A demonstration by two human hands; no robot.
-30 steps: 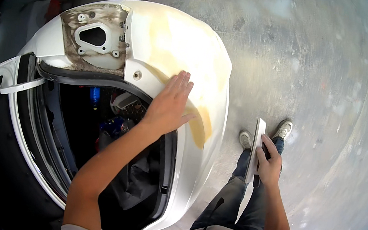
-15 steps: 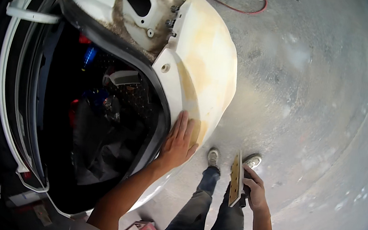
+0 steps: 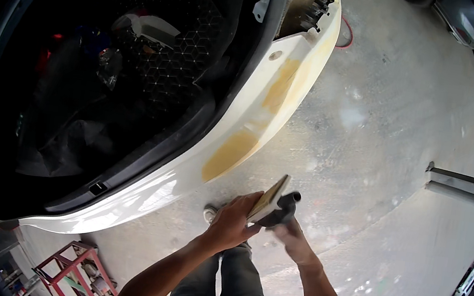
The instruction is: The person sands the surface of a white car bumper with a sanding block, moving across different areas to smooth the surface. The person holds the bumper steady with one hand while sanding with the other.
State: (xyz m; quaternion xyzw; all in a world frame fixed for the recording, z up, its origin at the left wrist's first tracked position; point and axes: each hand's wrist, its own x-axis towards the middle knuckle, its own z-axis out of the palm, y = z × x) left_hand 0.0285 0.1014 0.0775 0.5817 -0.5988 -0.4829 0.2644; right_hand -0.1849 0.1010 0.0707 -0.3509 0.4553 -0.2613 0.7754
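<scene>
In front of my legs is a sander (image 3: 280,211) with a long flat pad, a yellowish sanding face and a dark body. My left hand (image 3: 233,221) is closed on the pad, with fingers along its yellowish face and the thumb near the lower edge. Beside the dark body, my right hand (image 3: 294,242) is blurred, and its fingers cannot be made out. A white car bumper (image 3: 166,195) curves past on the left, with tan filler patches (image 3: 231,152) on its sanded corner. Neither hand touches it.
An open car trunk (image 3: 86,145) holds loose items at left. A red-framed cart (image 3: 69,270) stands at lower left. Grey posts (image 3: 468,185) and parked cars (image 3: 460,22) stand at right. A red hose (image 3: 348,35) lies on the concrete floor (image 3: 372,137) beyond the bumper.
My left hand has left the bumper and taken hold of the sander's pad. The sander has come up and tilted toward it. My view has turned along the car's rear.
</scene>
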